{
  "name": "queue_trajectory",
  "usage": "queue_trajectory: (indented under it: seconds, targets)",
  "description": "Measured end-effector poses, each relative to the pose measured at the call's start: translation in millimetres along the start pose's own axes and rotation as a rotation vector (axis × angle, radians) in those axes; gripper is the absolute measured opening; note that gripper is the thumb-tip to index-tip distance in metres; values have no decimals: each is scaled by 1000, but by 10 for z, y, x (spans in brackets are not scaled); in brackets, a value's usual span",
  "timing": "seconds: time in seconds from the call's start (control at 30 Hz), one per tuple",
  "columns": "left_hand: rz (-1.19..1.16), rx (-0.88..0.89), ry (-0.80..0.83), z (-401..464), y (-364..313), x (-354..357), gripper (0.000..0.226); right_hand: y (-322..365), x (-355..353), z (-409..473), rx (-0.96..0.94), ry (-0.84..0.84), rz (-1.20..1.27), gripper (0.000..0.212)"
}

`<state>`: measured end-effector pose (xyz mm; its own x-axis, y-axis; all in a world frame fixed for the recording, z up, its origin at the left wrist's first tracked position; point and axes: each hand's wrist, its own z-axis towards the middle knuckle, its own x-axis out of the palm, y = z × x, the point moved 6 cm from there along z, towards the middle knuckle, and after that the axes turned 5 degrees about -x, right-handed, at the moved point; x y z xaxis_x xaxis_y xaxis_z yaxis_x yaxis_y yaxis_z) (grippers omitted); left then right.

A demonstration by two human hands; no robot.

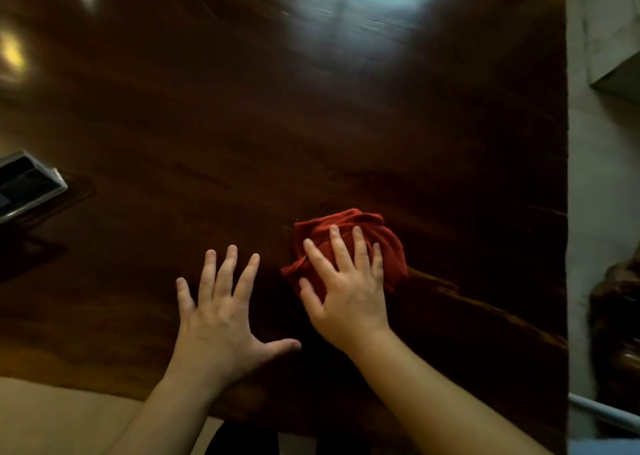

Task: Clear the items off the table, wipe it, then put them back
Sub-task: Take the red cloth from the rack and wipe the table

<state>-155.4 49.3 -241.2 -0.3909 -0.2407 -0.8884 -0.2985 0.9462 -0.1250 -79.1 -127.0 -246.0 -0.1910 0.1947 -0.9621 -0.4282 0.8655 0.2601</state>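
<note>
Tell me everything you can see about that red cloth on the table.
The red cloth is a soft, woven-looking rag, bunched into a crumpled wad with folds and creases rather than spread flat. It lies on the dark, glossy wooden table, toward the near right part of it. The right hand rests flat on top of it, fingers spread, covering its near half, so only the far edge and sides show. The left hand lies on the bare wood beside it, not touching it.

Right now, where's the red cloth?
Head view: the red cloth is bunched on the table, right of centre, under the right hand; the left hand lies flat beside it.
</note>
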Motion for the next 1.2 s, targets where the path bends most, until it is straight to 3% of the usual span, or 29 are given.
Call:
queue_trajectory:
  seconds: [0.4,0.67,0.77,0.9,1.03,1.2]
  targets:
    - [106,-7,62,-426,-192,331,144,-133,130,-1351,-25,199,-25,73]
    - [20,-169,56,-638,-67,386,140,-136,72,-1405,-7,291,-53,75]
    - [-46,-216,37,-725,99,344,137,-142,30,-1356,9,403,-121,77]
    - [-127,-296,-10,-816,558,214,136,-50,-227,-1062,41,524,-205,86]
    - [-207,-406,-138,-871,1209,-48,132,234,-417,-542,83,685,-296,75]
    - [-306,-552,-361,-900,2080,-544,120,1013,-473,150,-77,546,-148,52]
